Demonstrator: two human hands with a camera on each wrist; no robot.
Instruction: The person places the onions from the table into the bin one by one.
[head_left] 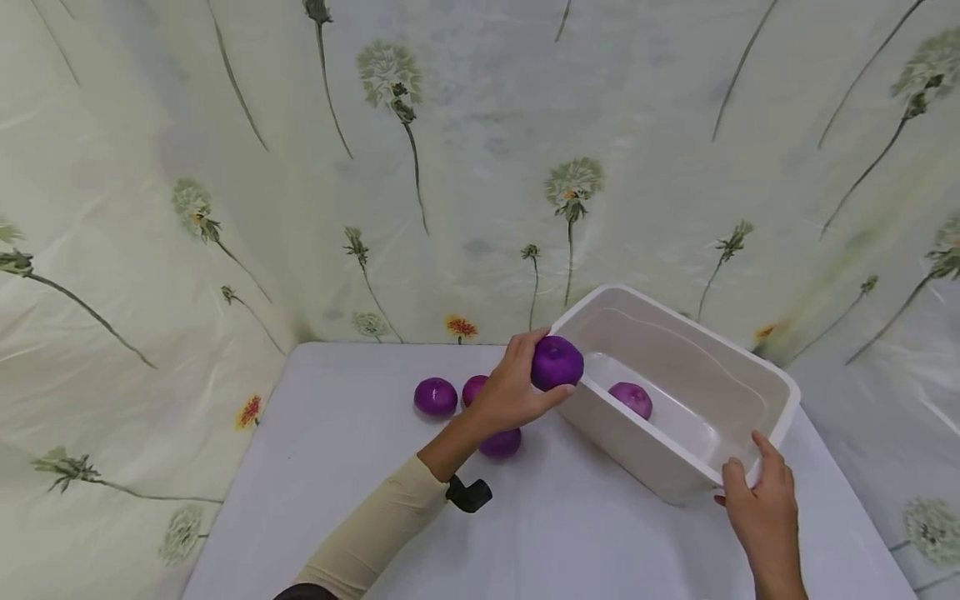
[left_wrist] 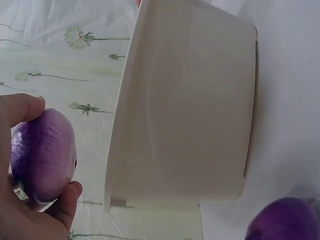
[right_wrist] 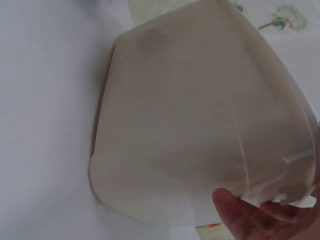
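Note:
My left hand (head_left: pixel 516 385) grips a purple onion (head_left: pixel 557 363) at the left long side of a white plastic bin (head_left: pixel 637 454). In the left wrist view that onion (left_wrist: pixel 47 155) shows paler purple streaks, with the thumb and fingers round it, beyond the bin's rim. One more onion (head_left: pixel 632 401) lies inside on the bin's floor. At the bin's near right corner, my right hand (head_left: pixel 767 504) holds the rim between thumb and fingers. The right wrist view shows this hand (right_wrist: pixel 265 217) at the rim, beside the bin's outer wall (right_wrist: pixel 175 110).
Left of the bin, three more purple onions lie on the white table (head_left: pixel 330 467): one onion (head_left: pixel 435 397) apart, another onion (head_left: pixel 474 388) partly behind my left hand, and a third onion (head_left: pixel 501 443) by the wrist. A dandelion-patterned sheet (head_left: pixel 480 167) hangs behind the table.

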